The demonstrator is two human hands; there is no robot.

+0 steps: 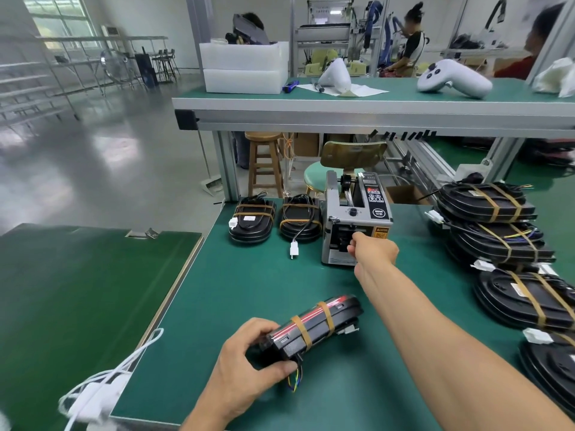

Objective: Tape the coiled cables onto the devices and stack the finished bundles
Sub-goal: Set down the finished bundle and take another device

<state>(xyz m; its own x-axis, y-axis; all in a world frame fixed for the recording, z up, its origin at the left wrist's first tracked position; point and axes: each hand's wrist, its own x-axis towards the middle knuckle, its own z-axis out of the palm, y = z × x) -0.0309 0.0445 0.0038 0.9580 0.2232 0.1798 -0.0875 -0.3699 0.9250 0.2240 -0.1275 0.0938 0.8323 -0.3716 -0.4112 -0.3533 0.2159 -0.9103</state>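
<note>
My left hand [245, 365] grips the near end of a black device [314, 328] with a red stripe, held on edge on the green mat. Two brown tape bands wrap it, and coloured wires hang from its near end. My right hand [370, 250] reaches forward to the outlet of the grey tape dispenser [354, 219], fingers curled at the slot; whether it pinches tape I cannot tell. Two taped bundles [252, 222] [300, 220] lie left of the dispenser. A stack of taped bundles [497, 231] stands at the right.
The green mat [249, 284] ends at a gap on the left beside another green table [77, 290]. White cables [102, 387] hang at the near left corner. A raised shelf [342, 104] carries white foam boxes and a white controller. Other people work behind it.
</note>
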